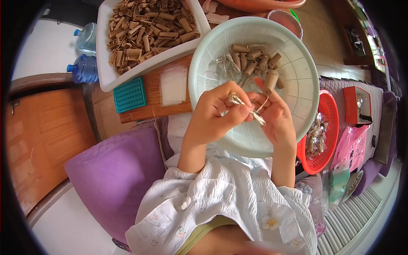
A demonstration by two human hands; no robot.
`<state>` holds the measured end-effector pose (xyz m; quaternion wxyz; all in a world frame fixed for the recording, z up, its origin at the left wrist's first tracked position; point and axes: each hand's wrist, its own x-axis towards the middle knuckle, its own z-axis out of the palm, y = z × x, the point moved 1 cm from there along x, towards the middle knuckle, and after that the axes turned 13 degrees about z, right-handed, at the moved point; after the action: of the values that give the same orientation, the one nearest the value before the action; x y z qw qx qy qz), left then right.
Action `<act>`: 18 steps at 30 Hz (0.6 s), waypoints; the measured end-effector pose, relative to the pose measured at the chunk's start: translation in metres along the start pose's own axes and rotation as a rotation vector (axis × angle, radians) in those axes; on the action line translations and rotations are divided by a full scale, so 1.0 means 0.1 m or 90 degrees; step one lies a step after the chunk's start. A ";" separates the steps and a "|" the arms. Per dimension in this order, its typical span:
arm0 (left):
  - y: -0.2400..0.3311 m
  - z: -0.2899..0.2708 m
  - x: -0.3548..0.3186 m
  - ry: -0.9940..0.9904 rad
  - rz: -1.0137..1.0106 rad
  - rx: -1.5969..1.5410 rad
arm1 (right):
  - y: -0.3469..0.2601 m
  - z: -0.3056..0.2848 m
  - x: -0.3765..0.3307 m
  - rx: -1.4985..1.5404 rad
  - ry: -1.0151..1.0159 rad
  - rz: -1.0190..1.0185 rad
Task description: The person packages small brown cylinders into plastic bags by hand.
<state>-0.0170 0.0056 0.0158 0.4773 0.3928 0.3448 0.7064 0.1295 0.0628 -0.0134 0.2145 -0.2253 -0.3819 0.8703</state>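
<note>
The left hand [216, 114] is grasping a crinkled shiny wrapper [257, 118] between thumb and forefinger, its grip pinched tight, probably because thin film like that is easier to control at the fingertips. The right hand [278, 119] is cupping close beside it at three o'clock, and a small brown tube [270, 82] is sitting up at its fingers, with a thin strand running down toward the wrapper. Whether the right grip is clamping that strand or only steadying it I cannot tell, since the fingers are overlapping.

Both hands are working over a pale green mesh basket [196, 76], which is presumably serving as a catch-all for anything dropped; more brown tubes [250, 66] and clear film are lying in it at twelve o'clock from the hands. At ten o'clock a white tub [127, 77] is holding a heap of brown pieces [148, 32] (a big one, too). A teal ridged tray [129, 95] is lying at nine o'clock on the wooden bench [148, 91]. At four o'clock a red basket [334, 123] is holding shiny packets [316, 138]. The green basket's near rim is standing between the lap and the tubes, so the forearms are reaching over it.
</note>
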 end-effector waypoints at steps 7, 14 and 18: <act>0.02 -0.10 0.01 -0.227 -0.033 0.177 | -0.03 0.02 0.01 0.266 0.053 0.031; 0.00 -0.08 -0.01 -0.085 0.058 0.217 | 0.01 0.21 -0.02 0.061 0.112 0.074; 0.00 -0.08 0.01 -0.046 0.128 0.288 | 0.04 0.27 -0.07 0.057 0.082 0.048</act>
<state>-0.0248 0.0056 0.0126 0.3165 0.5468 0.4358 0.6410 0.1198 0.0413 0.0014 0.2156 -0.2848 -0.3192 0.8778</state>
